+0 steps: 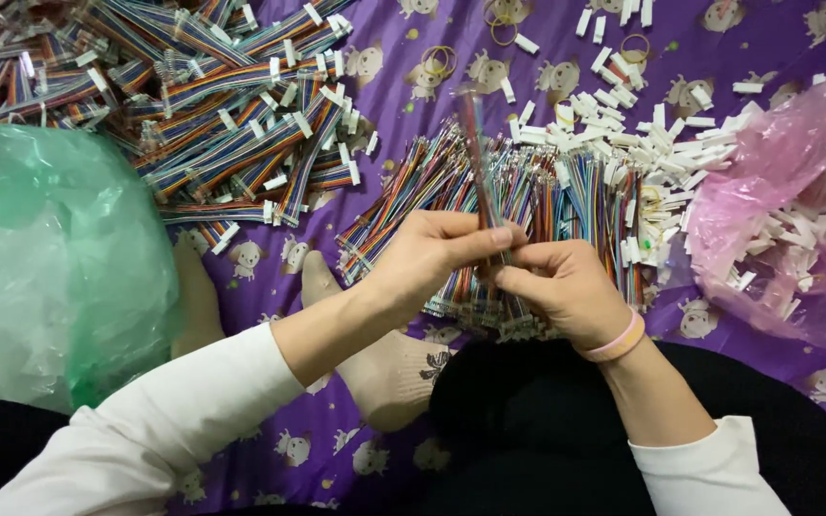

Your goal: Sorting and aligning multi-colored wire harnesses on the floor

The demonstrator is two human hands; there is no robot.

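While pinched shut, both hands, left hand (424, 256) and right hand (563, 291), hold 1 wire strip (477, 153).

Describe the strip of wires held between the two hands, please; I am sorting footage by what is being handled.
The wire strip is a thin flat ribbon of coloured wires, red and dark strands showing, motion-blurred at its upper end. It stands nearly upright, rising from the fingers over the loose wire heap on the purple cloth. The left hand and right hand pinch its lower part; its lower end is hidden.
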